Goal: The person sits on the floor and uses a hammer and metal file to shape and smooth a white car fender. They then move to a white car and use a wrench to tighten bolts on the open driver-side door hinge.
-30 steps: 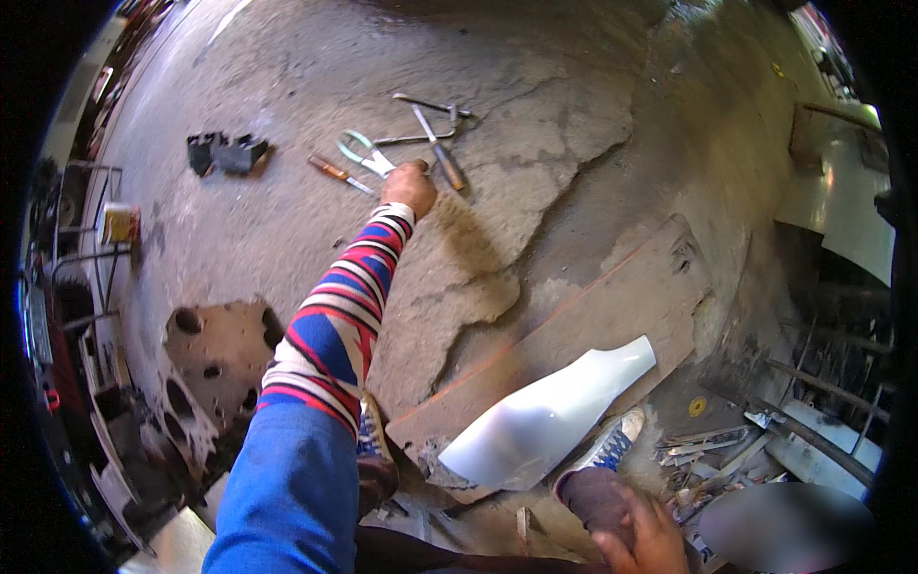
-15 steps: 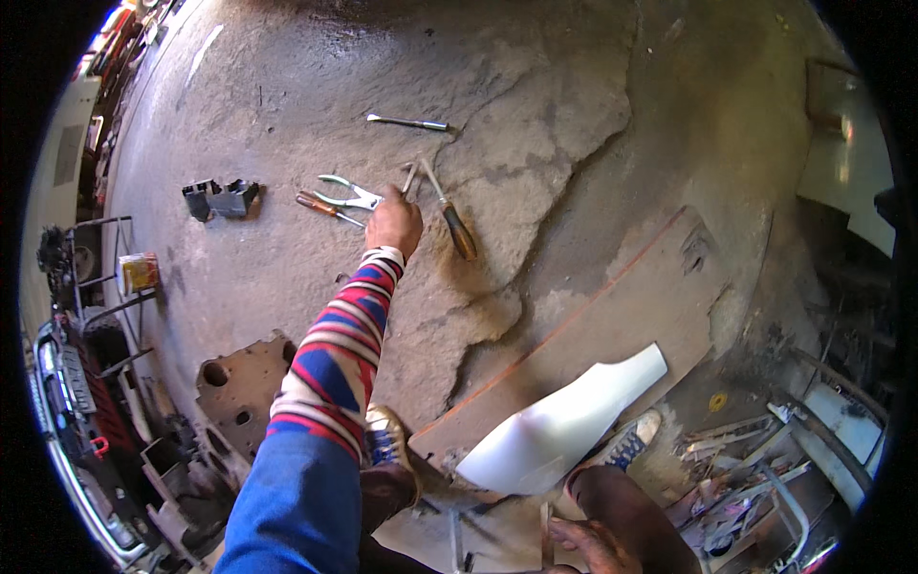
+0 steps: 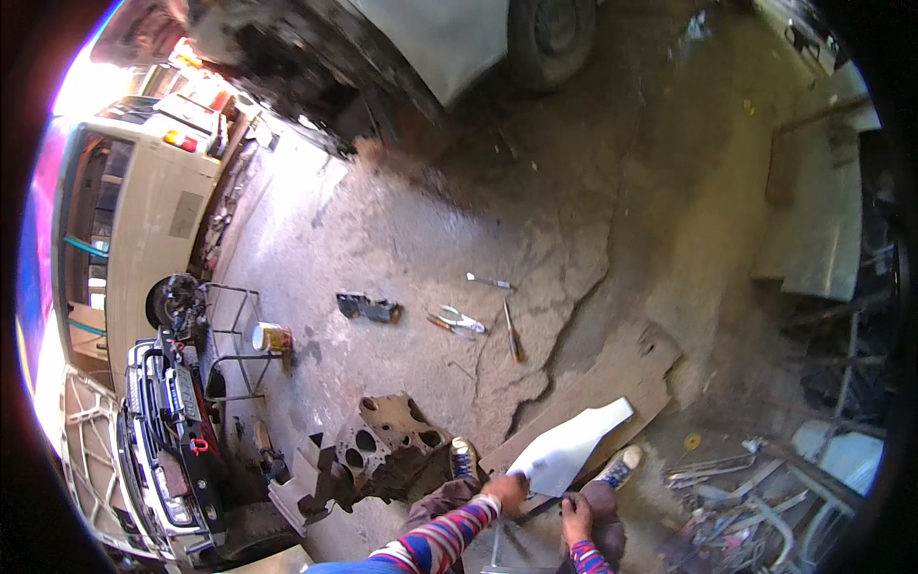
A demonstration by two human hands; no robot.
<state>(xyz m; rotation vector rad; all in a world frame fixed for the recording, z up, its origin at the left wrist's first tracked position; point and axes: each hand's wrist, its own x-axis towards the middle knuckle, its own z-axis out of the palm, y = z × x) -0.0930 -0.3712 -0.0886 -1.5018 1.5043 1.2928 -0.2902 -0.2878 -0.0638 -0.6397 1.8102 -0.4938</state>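
Observation:
My left hand (image 3: 507, 491) is closed beside the near left end of a smooth white curved panel (image 3: 572, 445), which lies across a brown board (image 3: 631, 383). What its fingers hold, if anything, is too small to make out. Close by my right knee, my right hand (image 3: 577, 517) is curled shut, its contents hidden. Farther off on the floor are light-handled pliers (image 3: 463, 320), a brown-handled screwdriver (image 3: 440, 322) touching them, a second screwdriver (image 3: 514, 335) lying apart, and a short metal bar tool (image 3: 490, 281).
A black plastic part (image 3: 368, 307) lies left of the tools. A rusty engine block (image 3: 387, 440) sits near my left shoe. A metal frame stand (image 3: 234, 359) with a tin (image 3: 273, 337) stands left. Scrap metal (image 3: 736, 497) is piled right. A raised vehicle's wheel (image 3: 550, 38) is ahead.
My left hand has drawn back from the floor tools to the white panel, and the small metal tool under it is gone from there. My right hand has come further into view. The view has tilted up.

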